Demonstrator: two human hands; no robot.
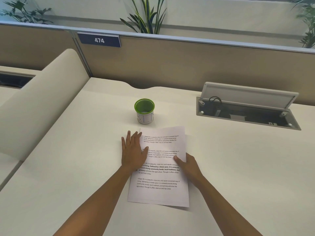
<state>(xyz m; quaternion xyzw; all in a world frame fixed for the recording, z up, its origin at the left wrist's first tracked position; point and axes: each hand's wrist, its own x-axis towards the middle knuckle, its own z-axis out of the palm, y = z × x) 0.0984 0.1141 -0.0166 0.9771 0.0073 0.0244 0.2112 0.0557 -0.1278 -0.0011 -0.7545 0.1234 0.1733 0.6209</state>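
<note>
A printed sheet of paper (160, 193) with several paragraphs of text lies on the white desk (76, 167); a second sheet's edge peeks out beneath it. My left hand (133, 151) lies flat with straight fingers on the paper's left edge. At the right edge, my right hand (188, 165) grips the paper, thumb on top, fingers hidden under the sheet. A green mesh cup (144, 110) with a white label stands just beyond the paper.
An open cable hatch (247, 106) with its lid raised sits in the desk at the right. A beige partition with a sign reading 474 (99, 40) runs along the back. A curved cream divider (42, 103) stands to the left. Plants rise behind the partition.
</note>
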